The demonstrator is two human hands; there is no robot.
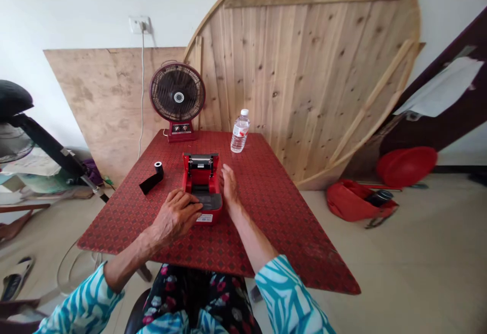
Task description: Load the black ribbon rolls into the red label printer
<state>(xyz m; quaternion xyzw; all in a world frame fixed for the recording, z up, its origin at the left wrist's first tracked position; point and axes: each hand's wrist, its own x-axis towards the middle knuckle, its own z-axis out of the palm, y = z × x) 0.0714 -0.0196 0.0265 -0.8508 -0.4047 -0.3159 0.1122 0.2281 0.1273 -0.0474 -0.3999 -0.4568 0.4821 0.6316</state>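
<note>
A red and black label printer [210, 201] sits on the table in front of me with its lid [200, 162] raised toward the back. Its inner rollers and frame are exposed. My left hand [175, 211] lies over the near left corner, fingers bent together at the dark front cover; the thumb is partly hidden. Along the printer's right side stands my right hand [230, 187], open, fingers stretched away from me; whether it touches the casing I cannot tell. A small roll of black ribbon [159, 169] stands left of the printer, its loose end trailing across the table.
The red patterned table [281, 222] holds a clear water bottle [240, 134] and a dark red fan [178, 98] at the back. A large round wooden board [304, 70] leans on the wall. Right of the table, a red bag [348, 202] lies on the floor.
</note>
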